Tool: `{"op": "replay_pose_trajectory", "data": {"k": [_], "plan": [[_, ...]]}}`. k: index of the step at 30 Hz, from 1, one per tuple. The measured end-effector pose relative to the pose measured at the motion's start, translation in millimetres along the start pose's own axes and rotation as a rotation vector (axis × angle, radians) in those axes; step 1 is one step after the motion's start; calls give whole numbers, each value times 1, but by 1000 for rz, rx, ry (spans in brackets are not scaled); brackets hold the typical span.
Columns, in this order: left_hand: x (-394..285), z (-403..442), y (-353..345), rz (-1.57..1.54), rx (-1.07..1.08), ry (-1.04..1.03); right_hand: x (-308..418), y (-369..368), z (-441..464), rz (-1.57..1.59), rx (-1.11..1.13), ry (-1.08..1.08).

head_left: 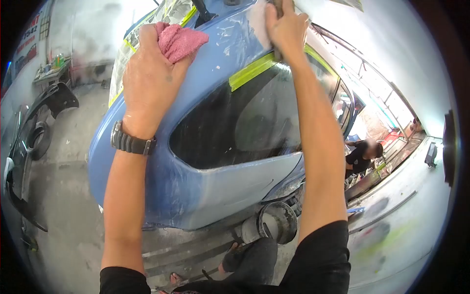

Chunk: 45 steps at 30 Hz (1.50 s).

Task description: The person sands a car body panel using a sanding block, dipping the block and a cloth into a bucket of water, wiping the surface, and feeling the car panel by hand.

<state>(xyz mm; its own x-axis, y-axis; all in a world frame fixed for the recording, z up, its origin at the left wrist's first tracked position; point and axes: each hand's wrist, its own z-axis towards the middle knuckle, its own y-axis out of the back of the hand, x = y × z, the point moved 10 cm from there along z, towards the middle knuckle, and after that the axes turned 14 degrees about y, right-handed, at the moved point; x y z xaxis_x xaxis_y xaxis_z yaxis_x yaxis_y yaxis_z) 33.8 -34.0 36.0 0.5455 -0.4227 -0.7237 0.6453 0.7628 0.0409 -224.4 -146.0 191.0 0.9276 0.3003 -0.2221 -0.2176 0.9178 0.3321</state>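
My left hand [152, 78], a watch on its wrist, is closed round a crumpled pink cloth [180, 42] above the car's blue rear body. At the top, my right hand [288, 32] presses on the roof, its fingers round a long, dark sanding block [277, 53] that is mostly hidden beneath it. The car [196, 193] has dull blue paint with whitish wet smears and a paler patch near the right hand. Yellow-green masking tape [252, 72] runs along the top edge of the dark side window [235, 122].
A bucket [278, 223] of cloudy liquid stands by my legs. A black bumper [22, 161] and a tyre [39, 137] lie on the left floor. Another person [361, 157] is low down beyond the car. A cluttered table [51, 73] stands at the back left.
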Motion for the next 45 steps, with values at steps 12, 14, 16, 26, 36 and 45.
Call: {"op": "replay_pose_trajectory", "data": {"k": [12,14,16,26,36,45], "plan": [[-2,1,0,-5,-15,-4,29,12,-19,39,-47,19],[-5,1,4,4,-22,4,-2,-6,12,25,-50,-13],[-5,1,2,5,-13,4,-31,-19,39,3,-52,-53],[-7,0,2,10,1,15,12,13,33,152,-200,177],[-7,-2,0,-25,21,36,55,14,-25,36,-79,76],[-8,1,2,-16,22,-10,51,19,-32,28,3,51]]}}
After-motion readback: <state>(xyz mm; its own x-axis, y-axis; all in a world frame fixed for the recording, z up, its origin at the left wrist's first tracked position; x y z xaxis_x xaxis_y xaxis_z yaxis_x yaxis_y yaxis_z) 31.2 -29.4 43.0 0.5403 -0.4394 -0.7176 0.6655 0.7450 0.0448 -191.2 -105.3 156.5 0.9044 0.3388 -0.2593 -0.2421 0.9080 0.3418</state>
